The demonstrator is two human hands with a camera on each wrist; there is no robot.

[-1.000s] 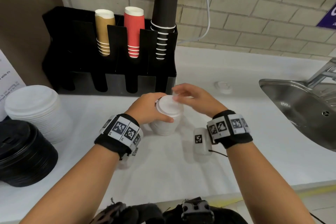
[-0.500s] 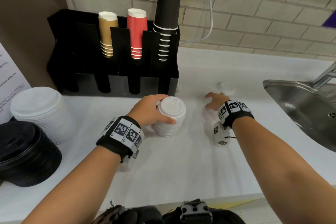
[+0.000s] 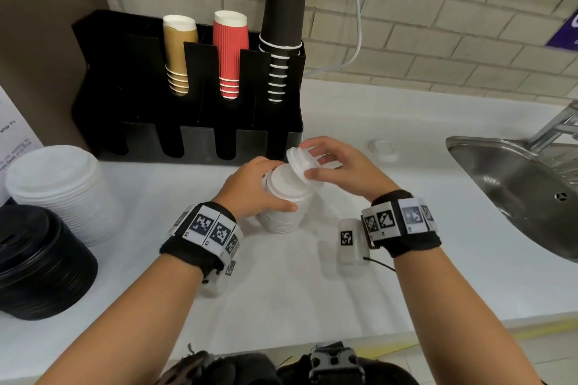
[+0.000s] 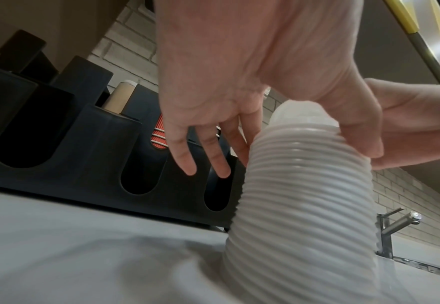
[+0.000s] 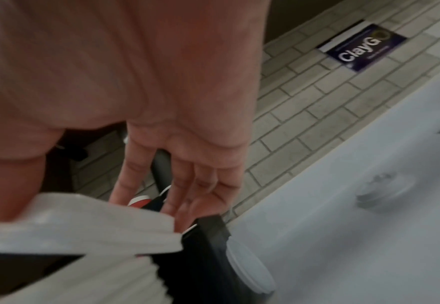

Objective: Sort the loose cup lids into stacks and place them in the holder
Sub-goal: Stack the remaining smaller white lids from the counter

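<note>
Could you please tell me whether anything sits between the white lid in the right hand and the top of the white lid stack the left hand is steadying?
Nothing visible does. The right hand holds the tilted white plastic lid just above the ribbed stack of white lids, whose top lies bare; the left hand grips only its side.

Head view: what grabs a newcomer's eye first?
Centre counter: the left hand grips a small white lid stack while the right hand holds a tilted white lid over its top. Behind stands the black holder with a tall black cup stack.
</note>
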